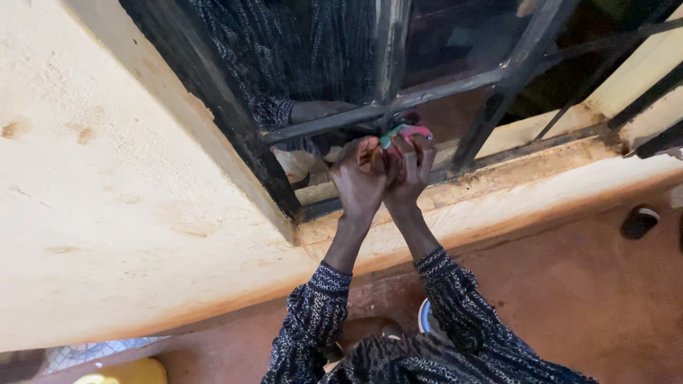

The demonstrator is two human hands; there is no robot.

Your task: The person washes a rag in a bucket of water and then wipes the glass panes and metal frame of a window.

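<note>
My left hand (361, 178) and right hand (411, 162) both clenched on small pink-green cloth (403, 132), pressed against black metal window bar (427, 92); dusty cream sill (498, 186) below apparently unwiped

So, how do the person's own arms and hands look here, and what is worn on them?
Both arms wear long sleeves of dark fabric with a fine, pale speckled pattern. The left sleeve and the right sleeve end with a cuff below the wrist, so the forearms are partly bare. The left hand and the right hand are bare, without gloves. Whether a ring is worn cannot be told.
</note>
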